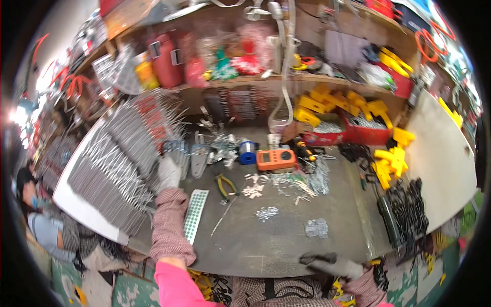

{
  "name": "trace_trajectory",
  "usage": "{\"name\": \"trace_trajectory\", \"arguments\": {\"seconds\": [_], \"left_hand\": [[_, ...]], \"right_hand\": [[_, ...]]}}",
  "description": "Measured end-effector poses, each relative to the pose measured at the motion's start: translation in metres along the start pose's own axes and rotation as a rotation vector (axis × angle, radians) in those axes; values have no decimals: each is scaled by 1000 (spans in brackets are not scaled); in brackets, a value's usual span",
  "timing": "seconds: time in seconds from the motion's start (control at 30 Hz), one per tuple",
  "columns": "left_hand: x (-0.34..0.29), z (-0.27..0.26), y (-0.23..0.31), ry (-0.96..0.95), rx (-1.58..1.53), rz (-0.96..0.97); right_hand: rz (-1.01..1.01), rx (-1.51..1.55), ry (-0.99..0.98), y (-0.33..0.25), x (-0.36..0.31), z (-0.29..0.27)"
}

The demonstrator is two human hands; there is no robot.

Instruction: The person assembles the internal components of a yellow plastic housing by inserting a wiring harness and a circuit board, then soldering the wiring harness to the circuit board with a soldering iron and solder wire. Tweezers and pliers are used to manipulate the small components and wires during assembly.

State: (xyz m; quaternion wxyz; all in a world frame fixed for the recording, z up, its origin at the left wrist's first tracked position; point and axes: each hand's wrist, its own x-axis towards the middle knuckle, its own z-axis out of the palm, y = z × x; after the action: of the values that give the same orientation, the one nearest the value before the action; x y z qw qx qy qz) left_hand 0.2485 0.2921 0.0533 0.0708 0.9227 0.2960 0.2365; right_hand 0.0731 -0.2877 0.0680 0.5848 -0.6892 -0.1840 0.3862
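Observation:
My left hand (169,173), in a pale work glove, reaches to the far left of the table. Its fingertips are blurred against a pile of flat metal pieces (176,148), and I cannot make out whether it grips any. Beside it lie long rows of thin metal rods with wire ends (110,163). A sheet of green round stickers (196,215) is next to my left forearm. My right hand (332,265), in a grey glove with dark fingers, is at the table's front edge, fingers stretched leftward and holding nothing visible. Small clear plastic pieces (316,228) lie beyond it.
Mid-table are pliers (225,187), a blue spool (248,152), an orange multimeter (276,159) and small metal parts (267,213). Black cables (406,212) and yellow plastic parts (391,163) lie right. Red bins (365,130) stand behind. A person (51,233) sits at far left.

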Motion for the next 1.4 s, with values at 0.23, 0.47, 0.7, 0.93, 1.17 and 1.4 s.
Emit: {"name": "trace_trajectory", "arguments": {"seconds": [0.23, 0.47, 0.7, 0.93, 1.17, 1.4], "left_hand": [[-5, 16, -7, 275, -213, 16], [-118, -58, 79, 124, -720, 403], [-293, -127, 116, -837, -457, 853], [-316, -108, 203, -531, -377, 1102], [-338, -70, 214, -607, -666, 966], [-344, -60, 219, -650, -796, 799]], "right_hand": [[59, -163, 172, -16, 29, -92], [-104, -1516, 1058, -7, 132, -267], [41, -1609, 996, -18, 208, -346], [-120, -1426, 1245, -55, 154, -281], [-398, -413, 811, -10, 46, -88], [-144, -370, 880, 30, 7, -10]]}}
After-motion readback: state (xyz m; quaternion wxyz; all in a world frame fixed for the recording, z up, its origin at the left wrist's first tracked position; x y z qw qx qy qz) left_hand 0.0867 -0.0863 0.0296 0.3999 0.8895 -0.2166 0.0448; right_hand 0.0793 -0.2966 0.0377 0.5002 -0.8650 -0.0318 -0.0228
